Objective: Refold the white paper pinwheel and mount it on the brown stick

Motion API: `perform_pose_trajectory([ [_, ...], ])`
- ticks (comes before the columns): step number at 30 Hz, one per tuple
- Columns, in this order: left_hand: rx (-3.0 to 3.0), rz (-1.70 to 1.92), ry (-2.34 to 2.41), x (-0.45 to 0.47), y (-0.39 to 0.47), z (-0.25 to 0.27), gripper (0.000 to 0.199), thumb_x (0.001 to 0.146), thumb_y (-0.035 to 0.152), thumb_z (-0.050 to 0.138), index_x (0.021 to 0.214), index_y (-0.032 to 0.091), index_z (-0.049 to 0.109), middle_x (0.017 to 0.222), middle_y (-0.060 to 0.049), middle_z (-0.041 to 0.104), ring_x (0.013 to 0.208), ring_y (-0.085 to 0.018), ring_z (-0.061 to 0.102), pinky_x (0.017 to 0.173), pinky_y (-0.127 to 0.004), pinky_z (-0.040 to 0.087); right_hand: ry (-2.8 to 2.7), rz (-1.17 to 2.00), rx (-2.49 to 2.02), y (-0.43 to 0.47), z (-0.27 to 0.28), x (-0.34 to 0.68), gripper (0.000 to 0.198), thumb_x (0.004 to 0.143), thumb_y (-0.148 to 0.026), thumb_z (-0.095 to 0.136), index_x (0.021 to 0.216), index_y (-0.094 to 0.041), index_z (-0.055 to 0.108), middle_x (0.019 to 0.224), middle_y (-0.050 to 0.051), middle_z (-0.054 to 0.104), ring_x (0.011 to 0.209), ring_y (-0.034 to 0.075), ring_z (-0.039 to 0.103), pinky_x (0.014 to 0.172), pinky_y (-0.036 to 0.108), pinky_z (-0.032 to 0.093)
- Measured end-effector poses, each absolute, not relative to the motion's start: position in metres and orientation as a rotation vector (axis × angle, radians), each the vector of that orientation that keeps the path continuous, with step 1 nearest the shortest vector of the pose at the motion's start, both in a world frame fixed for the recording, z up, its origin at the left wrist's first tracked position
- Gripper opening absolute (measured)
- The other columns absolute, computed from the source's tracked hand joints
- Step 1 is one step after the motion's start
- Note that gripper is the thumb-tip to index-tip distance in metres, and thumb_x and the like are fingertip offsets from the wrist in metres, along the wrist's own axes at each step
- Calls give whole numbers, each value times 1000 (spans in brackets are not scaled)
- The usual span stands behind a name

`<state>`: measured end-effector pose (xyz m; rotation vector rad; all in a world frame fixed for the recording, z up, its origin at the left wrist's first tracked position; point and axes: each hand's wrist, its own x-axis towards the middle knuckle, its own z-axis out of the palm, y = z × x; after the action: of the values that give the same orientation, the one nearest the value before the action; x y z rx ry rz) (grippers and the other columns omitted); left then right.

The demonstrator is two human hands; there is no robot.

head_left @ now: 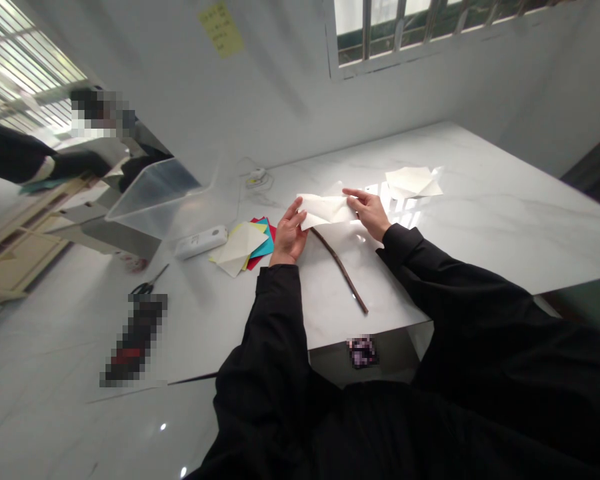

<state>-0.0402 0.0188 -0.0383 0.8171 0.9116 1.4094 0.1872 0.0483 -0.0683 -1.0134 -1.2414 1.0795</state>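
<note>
A creased piece of cream paper is held up between both hands above the white table. My left hand pinches its left end between thumb and fingers. At the right end, my right hand grips the paper, its index finger stretched along the upper edge. Beneath the paper a thin brown stick lies on the tabletop, its upper end hidden by the paper and my left hand. Left of my left hand sits a small pile of coloured paper with a creased cream sheet on top.
Another creased cream sheet lies at the right on the marble-patterned table. To the left are a white oblong device, scissors and a clear plastic bin. A person's dark sleeve shows at the far left.
</note>
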Motion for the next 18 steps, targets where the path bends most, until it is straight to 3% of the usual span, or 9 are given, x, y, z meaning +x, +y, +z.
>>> perform_pose_trajectory([
  [6,783,1404,884,-45,23,-42,44,88,10,76,130,22,75,137,-9,75,133,-24,68,119,-37,50,-1184,1167,-976,50,-67,188,53,93,-46,71,137,-16,73,95,7,77,75,17,66,67,31,58],
  [14,791,1401,880,-44,20,-39,46,91,11,74,135,22,73,144,-9,71,139,-24,64,122,-38,48,-1198,1154,-960,50,-66,188,62,93,-52,72,143,-17,69,87,6,75,74,19,67,67,33,58],
  [18,818,1408,877,-45,20,-38,46,91,13,75,136,23,72,147,-9,70,139,-24,64,121,-37,49,-1195,1159,-969,49,-65,188,61,93,-52,71,142,-16,70,97,8,77,80,19,68,69,33,58],
])
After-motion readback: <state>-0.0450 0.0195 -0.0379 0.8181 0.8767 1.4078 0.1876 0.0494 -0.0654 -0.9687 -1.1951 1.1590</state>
